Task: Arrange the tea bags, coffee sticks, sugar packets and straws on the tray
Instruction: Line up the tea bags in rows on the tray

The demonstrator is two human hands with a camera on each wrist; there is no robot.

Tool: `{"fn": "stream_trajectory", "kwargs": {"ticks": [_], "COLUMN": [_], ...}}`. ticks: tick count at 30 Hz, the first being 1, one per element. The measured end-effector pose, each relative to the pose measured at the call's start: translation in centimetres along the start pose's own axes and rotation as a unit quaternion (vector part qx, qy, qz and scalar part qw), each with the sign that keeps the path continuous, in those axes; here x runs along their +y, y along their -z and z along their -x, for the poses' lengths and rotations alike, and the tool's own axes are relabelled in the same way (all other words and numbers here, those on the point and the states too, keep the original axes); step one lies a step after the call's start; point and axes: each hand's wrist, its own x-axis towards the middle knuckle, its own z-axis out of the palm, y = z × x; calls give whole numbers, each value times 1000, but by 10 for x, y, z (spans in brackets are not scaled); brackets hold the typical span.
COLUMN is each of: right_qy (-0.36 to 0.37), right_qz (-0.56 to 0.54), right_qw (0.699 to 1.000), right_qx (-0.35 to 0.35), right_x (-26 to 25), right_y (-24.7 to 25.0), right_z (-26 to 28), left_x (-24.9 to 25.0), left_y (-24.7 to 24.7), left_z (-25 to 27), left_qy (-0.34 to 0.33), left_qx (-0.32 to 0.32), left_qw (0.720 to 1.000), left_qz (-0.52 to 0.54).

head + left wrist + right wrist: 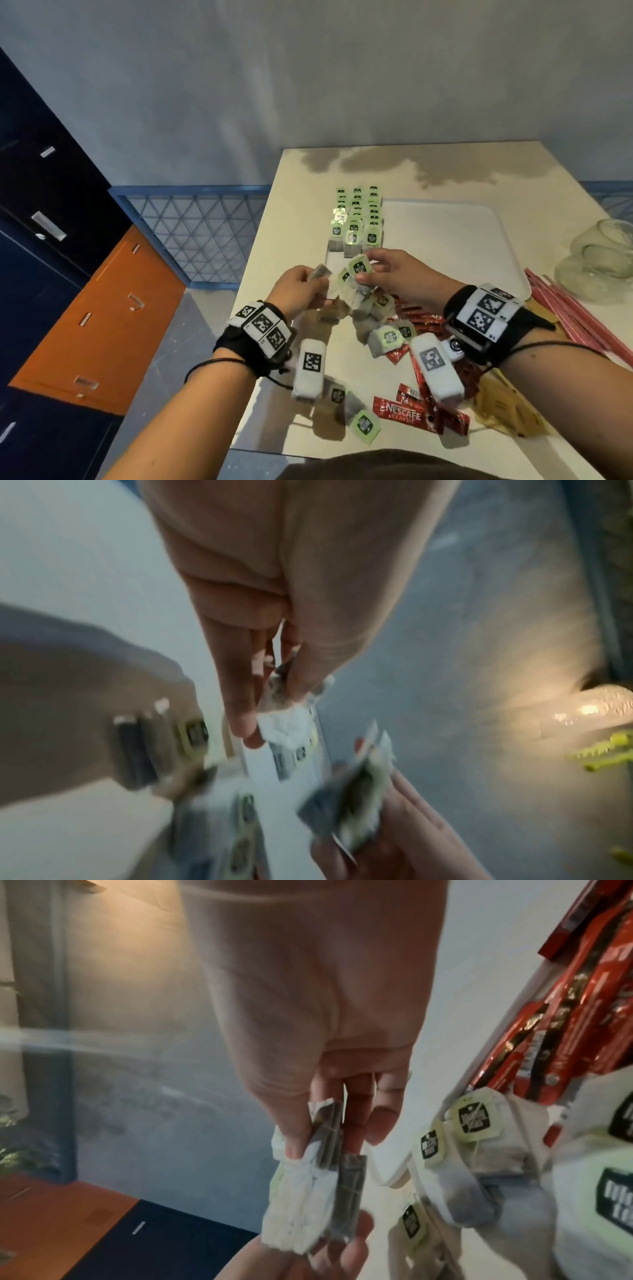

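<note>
My left hand [310, 282] pinches one grey tea bag [321, 272] between thumb and fingers; the left wrist view shows that pinch [270, 712] up close. Facing it, my right hand [364, 272] pinches a small bunch of tea bags with a green tag [359, 267], seen edge-on in the right wrist view [308, 1183]. Both hands hover above a loose pile of tea bags [380, 308] at the near left corner of the white tray [452, 240]. Three rows of tea bags [358, 219] lie along the tray's left side. Red coffee sticks [404, 413], brown sugar packets [510, 407] and pink straws [575, 318] lie on the table.
A clear glass jar [606, 260] lies at the right edge of the cream table [301, 192]. A few tea bags [363, 425] lie near the table's front edge. Left of the table are blue and orange drawer cabinets [102, 308].
</note>
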Motion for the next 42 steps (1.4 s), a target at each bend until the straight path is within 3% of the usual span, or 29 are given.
{"fn": "stream_trajectory", "kwargs": {"ticks": [3,6,10,16,22,25,31,37,42], "right_qy": [-1,-11,-24,-24,-73,-60,-30,-40,14], "right_qz": [16,37,51,136,221,239,273,277,196], "right_qw": [998,991,987,976,962,957,949,940,955], "right_qx": [65,125,151,167,143,150,152,193,223], "right_x": [5,11,18,24,38,35,27,24,16], "right_y": [2,8,16,21,27,23,6,9,14], "right_z": [-11,-22,-33,-45,-69,-83,-121,-139,-133], "left_x": [11,19,18,13,13,12,6,2,10], "left_y": [-25,-35,-38,-26,7,20,35,36,28], "left_z": [-3,-5,-13,-36,-62,-72,-90,-93,-87], "left_qy": [71,71,-10,-25,-37,-34,-10,-13,-30], "left_qx": [-44,-78,-78,10,61,75,72,70,35], "left_qw": [984,957,982,996,994,989,983,992,993], "left_qz": [154,272,172,86,84,125,169,106,112]}}
